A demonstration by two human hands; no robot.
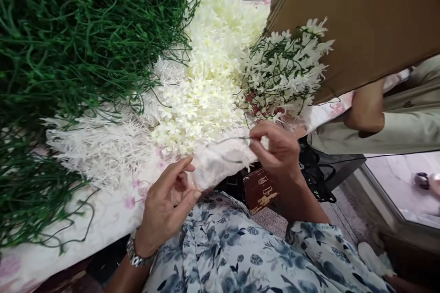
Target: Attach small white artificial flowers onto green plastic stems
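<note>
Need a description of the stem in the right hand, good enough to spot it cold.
Start at the cream flower heap in the middle of the floral cloth. At its near edge the right hand pinches a thin green stem running left from the fingertips. Unlike the green stem mass far left, it lies alone and bare over the white cloth.

Light is soft, even, diffuse; no hard shadows. Brightest patch: pale floor [402,187] at 4 o'clock, looks like daylight from that side. Cream flower heap [209,78] near centre runs close to blown out, petal detail thin. Green stem mass [68,41] at 10 o'clock goes dark and murky inside. Shade under the cardboard box [371,23] at 2 o'clock. Wide-angle bend at edges; corners soft. Slight motion blur on right hand [275,146]; left hand [168,201] sharper.
</note>
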